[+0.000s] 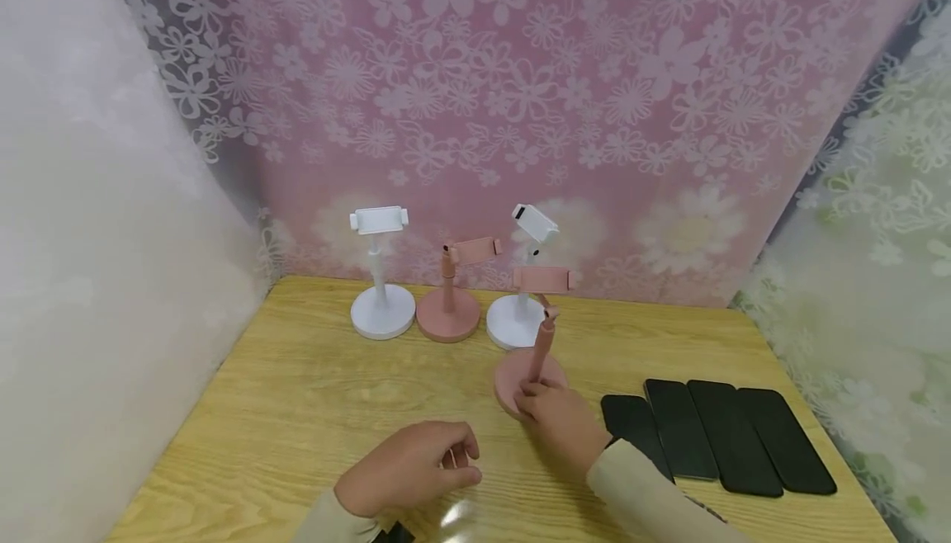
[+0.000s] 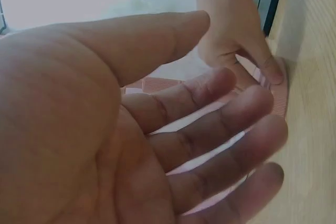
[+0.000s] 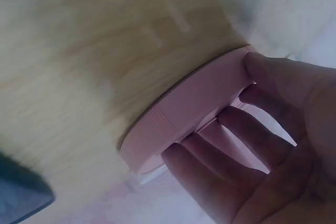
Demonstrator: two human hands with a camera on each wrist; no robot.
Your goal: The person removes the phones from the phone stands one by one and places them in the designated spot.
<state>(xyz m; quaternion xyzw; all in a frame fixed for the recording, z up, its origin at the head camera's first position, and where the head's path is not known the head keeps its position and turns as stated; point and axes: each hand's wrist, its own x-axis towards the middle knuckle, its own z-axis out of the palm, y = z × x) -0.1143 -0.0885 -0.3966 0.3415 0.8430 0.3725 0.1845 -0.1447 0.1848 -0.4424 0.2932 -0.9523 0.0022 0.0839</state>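
My right hand grips the near edge of a pink phone stand's round base. In the right wrist view, the thumb lies at the rim of the base and the fingers reach over its top. The stand's stem leans right, with its clamp at the top facing me. My left hand hovers left of that stand, holding nothing. Its fingers are loosely bent and spread in the left wrist view, where the right hand shows behind them.
Along the back of the wooden table stand a white phone stand, a pink one and another white one, partly hidden behind the gripped stand. Several black phones, including the rightmost phone, lie at the right. A floral curtain hangs behind.
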